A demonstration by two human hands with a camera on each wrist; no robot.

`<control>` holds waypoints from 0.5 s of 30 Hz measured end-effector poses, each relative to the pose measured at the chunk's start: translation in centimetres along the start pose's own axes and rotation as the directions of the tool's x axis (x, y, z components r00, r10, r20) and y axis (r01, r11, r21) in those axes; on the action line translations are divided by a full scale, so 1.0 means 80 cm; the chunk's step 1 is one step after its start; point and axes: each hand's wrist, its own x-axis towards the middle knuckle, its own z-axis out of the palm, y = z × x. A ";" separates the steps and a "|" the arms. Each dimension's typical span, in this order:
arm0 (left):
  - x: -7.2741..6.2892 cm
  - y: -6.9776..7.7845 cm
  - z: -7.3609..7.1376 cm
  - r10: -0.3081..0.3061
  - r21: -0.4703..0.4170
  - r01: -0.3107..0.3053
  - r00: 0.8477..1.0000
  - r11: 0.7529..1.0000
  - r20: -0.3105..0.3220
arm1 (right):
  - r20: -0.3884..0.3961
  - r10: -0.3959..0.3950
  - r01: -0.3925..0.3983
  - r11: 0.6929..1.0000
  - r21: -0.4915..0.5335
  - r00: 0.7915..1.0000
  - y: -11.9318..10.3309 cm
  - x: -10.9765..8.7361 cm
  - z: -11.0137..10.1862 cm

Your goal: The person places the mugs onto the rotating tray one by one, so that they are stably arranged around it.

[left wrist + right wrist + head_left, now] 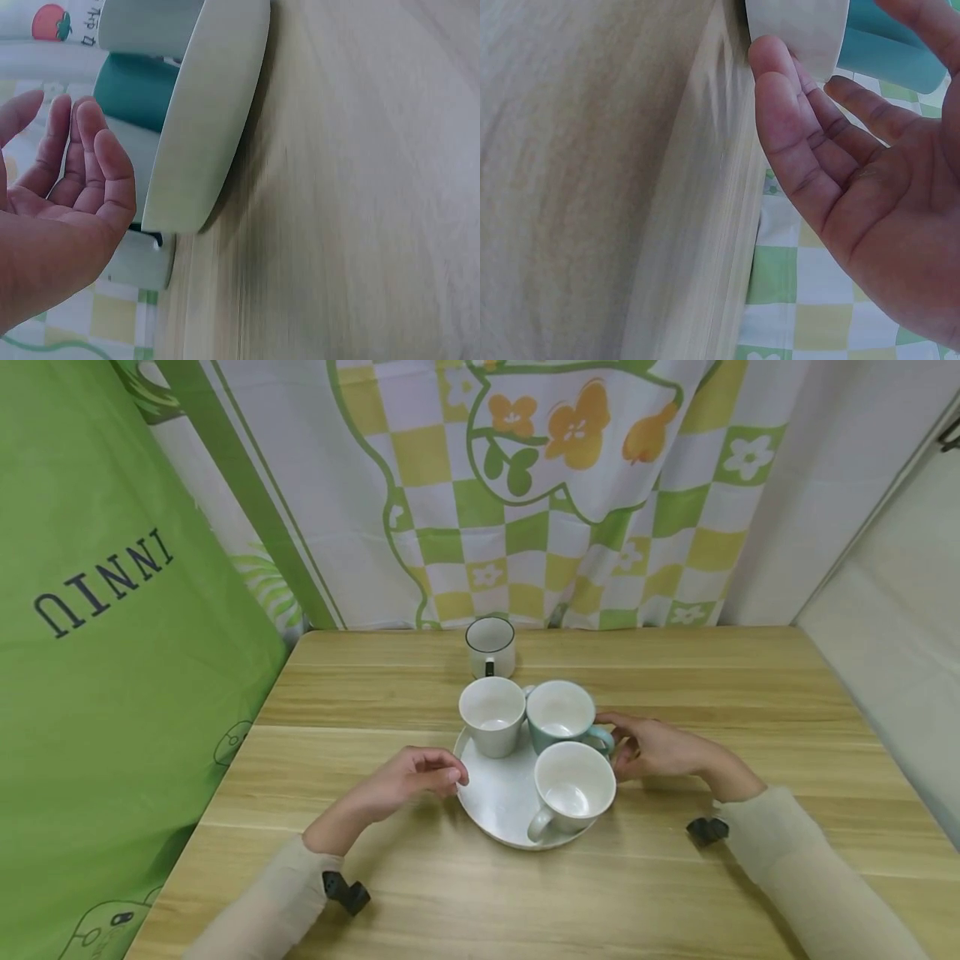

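Observation:
A round white tray (491, 802) with a raised wall carries several cups in the head view. On it are a white cup (493, 718) at the back left, a teal cup (562, 718) with a white inside at the back right, and another white cup (573, 781) at the front right, handle toward the front left. My left hand (420, 777) is at the tray's left rim, fingers loosely bent around nothing. On the other side my right hand (652, 747) is beside the teal cup's handle; in the right wrist view its fingertips (776, 101) are right at the tray's wall (799, 26).
Behind the tray stands a white mug (491, 652) with a dark rim and dark handle. The wooden table (360, 693) ends at a patterned curtain (510, 560) at the back. Green fabric (112, 693) hangs along the left side.

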 end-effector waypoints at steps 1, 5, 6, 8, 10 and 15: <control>0.000 -0.001 -0.002 -0.005 -0.002 0.005 1.000 1.000 -0.001 | 0.000 0.000 0.000 1.000 0.000 1.000 0.000 0.000 0.000; 0.000 -0.004 -0.012 -0.009 -0.004 0.009 1.000 1.000 -0.010 | 0.001 0.001 -0.001 1.000 -0.004 1.000 0.000 0.000 0.000; 0.000 -0.005 -0.015 -0.007 -0.003 0.007 1.000 1.000 -0.013 | 0.001 0.001 -0.001 1.000 -0.005 1.000 0.000 0.000 0.000; 0.001 -0.007 -0.021 0.004 0.006 -0.003 1.000 1.000 -0.024 | 0.003 -0.001 0.001 1.000 -0.004 1.000 -0.001 0.000 0.000; 0.002 -0.008 -0.026 0.011 0.013 -0.010 0.999 1.000 -0.039 | 0.003 -0.007 0.007 1.000 -0.003 1.000 -0.001 -0.001 0.000; 0.005 -0.009 -0.039 0.008 0.036 -0.005 0.997 0.999 -0.076 | 0.000 -0.013 0.013 1.000 0.006 1.000 -0.003 -0.002 -0.001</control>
